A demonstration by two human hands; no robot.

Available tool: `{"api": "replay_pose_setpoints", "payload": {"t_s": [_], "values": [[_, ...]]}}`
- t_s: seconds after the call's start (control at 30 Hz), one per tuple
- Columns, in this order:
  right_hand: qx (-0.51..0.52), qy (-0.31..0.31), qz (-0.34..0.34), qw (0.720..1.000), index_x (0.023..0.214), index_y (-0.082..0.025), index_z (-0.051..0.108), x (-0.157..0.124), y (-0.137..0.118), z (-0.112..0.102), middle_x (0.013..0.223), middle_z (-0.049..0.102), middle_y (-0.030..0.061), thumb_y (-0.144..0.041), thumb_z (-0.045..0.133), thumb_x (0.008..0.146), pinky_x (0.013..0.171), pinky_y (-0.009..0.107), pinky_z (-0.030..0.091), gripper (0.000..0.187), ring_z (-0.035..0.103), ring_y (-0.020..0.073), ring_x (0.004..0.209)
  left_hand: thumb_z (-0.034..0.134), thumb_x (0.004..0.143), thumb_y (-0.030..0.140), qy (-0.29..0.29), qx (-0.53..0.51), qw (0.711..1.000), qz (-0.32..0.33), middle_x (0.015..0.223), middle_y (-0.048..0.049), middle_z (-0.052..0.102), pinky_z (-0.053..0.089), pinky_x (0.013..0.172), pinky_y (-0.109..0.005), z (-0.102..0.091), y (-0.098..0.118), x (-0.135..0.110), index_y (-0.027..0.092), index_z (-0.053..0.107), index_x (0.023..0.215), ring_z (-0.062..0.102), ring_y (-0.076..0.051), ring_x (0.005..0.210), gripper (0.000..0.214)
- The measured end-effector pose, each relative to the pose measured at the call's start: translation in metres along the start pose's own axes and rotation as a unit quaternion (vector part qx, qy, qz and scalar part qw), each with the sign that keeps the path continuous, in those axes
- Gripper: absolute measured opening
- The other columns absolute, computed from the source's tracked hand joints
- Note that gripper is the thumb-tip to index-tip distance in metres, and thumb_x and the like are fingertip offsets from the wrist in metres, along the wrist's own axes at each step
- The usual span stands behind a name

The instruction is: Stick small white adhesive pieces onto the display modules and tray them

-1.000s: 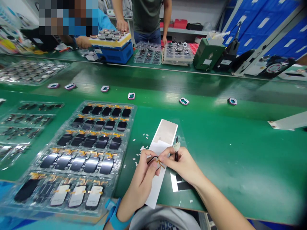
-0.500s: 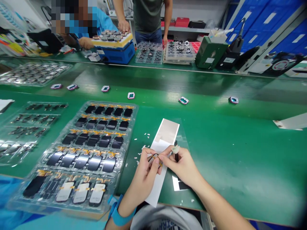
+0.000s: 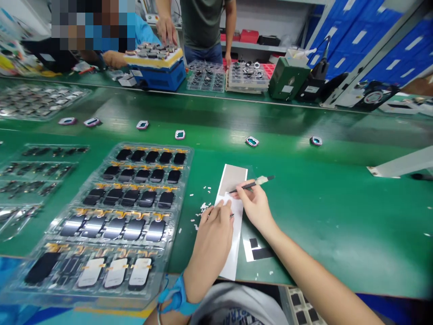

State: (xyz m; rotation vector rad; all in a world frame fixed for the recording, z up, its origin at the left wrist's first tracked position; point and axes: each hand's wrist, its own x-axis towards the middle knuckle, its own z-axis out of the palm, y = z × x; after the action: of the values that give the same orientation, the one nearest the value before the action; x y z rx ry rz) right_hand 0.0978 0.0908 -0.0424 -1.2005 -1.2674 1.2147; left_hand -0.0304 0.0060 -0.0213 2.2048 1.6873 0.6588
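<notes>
My right hand (image 3: 254,205) grips a pair of dark tweezers (image 3: 262,180) with pale wrapping near the rear end. Their tip points left, down at the sheet of small stickers (image 3: 233,178), where its white backing (image 3: 231,257) is folded over. Palm down, my left hand (image 3: 214,234) rests on that backing with its fingers curled. A small dark edge pokes out by its fingertips; most of that piece is hidden under the hand. Small white scraps (image 3: 204,206) lie just left of the sheet.
To the left, a clear tray (image 3: 158,253) holds rows of small black screens with orange flex cables. Several small watch-like cases (image 3: 252,141) stand spaced along the green bench. A film with black patches (image 3: 259,253) lies near my right forearm. Two people are across the bench.
My hands have come apart. The left turned palm down onto the white backing, covering the small dark piece with orange. The right swung the tweezers from upright to slanting, tip on the sheet.
</notes>
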Motion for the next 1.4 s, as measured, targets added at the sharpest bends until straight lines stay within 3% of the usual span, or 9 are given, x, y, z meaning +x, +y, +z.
{"api": "replay_pose_setpoints", "payload": {"t_s": [0.23,0.47,0.9,1.07,1.2,1.3,1.4], "values": [[-0.015,0.026,-0.032,0.999,0.084,-0.022,0.06,0.01,0.002,0.007,0.079,0.069,0.0039,-0.045,0.071,0.078,0.071,0.036,0.059,0.027,0.072,0.0219,0.071,0.05,0.094,0.004,0.015,0.071,0.997,0.008,0.127,-0.0221,0.067,0.045,0.103,-0.053,0.008,0.006,0.006,0.009,0.053,0.116,0.059,-0.034,0.127,0.023],[-0.007,0.027,-0.044,0.999,0.082,-0.021,0.062,0.01,0.003,0.008,0.081,0.07,0.0046,-0.047,0.072,0.076,0.076,0.036,0.059,0.028,0.071,0.0205,0.075,0.046,0.095,0.004,0.021,0.105,0.994,0.01,0.126,-0.0208,0.068,0.045,0.103,-0.051,0.009,0.008,0.007,0.009,0.053,0.117,0.06,-0.032,0.126,0.024],[-0.006,0.045,-0.032,0.998,0.084,-0.021,0.063,0.008,0.003,0.008,0.081,0.07,0.0044,-0.044,0.071,0.078,0.079,0.037,0.058,0.025,0.069,0.0198,0.075,0.044,0.095,0.004,0.02,0.078,0.997,0.008,0.126,-0.0218,0.068,0.042,0.103,-0.055,0.01,0.011,0.007,0.009,0.054,0.116,0.06,-0.035,0.125,0.024],[0.033,0.014,-0.028,0.999,0.079,-0.02,0.065,0.009,-0.002,0.011,0.079,0.071,0.0062,-0.048,0.074,0.075,0.078,0.039,0.059,0.03,0.071,0.0208,0.073,0.046,0.092,0.001,0.018,0.02,0.999,-0.021,0.125,-0.0222,0.068,0.037,0.106,-0.058,0.012,0.014,0.009,0.011,0.057,0.107,0.057,-0.037,0.127,0.021],[0.071,-0.006,-0.03,0.997,0.078,-0.018,0.065,0.003,-0.024,0.002,0.076,0.073,0.0063,-0.049,0.08,0.07,0.077,0.039,0.062,0.035,0.073,0.0216,0.071,0.047,0.092,0.003,0.031,-0.069,0.995,-0.061,0.121,-0.0201,0.069,0.033,0.108,-0.06,0.007,0.016,0.014,0.014,0.057,0.105,0.057,-0.036,0.126,0.02],[0.094,0.029,-0.041,0.994,0.087,-0.019,0.063,-0.01,-0.047,-0.012,0.08,0.074,0.0043,-0.042,0.077,0.077,0.077,0.036,0.064,0.028,0.075,0.0198,0.074,0.048,0.095,0.013,0.051,-0.168,0.98,-0.093,0.111,-0.0151,0.07,0.038,0.101,-0.058,-0.003,0.016,0.018,0.018,0.056,0.098,0.061,-0.035,0.115,0.011],[0.124,0.099,-0.076,0.984,0.089,-0.02,0.06,-0.031,-0.063,-0.022,0.08,0.074,0.0027,-0.032,0.075,0.083,0.069,0.032,0.066,0.02,0.076,0.0188,0.074,0.046,0.1,0.027,0.07,-0.302,0.942,-0.125,0.099,-0.0094,0.07,0.05,0.085,-0.044,-0.012,0.016,0.021,0.022,0.051,0.095,0.067,-0.027,0.095,0.008]]}}
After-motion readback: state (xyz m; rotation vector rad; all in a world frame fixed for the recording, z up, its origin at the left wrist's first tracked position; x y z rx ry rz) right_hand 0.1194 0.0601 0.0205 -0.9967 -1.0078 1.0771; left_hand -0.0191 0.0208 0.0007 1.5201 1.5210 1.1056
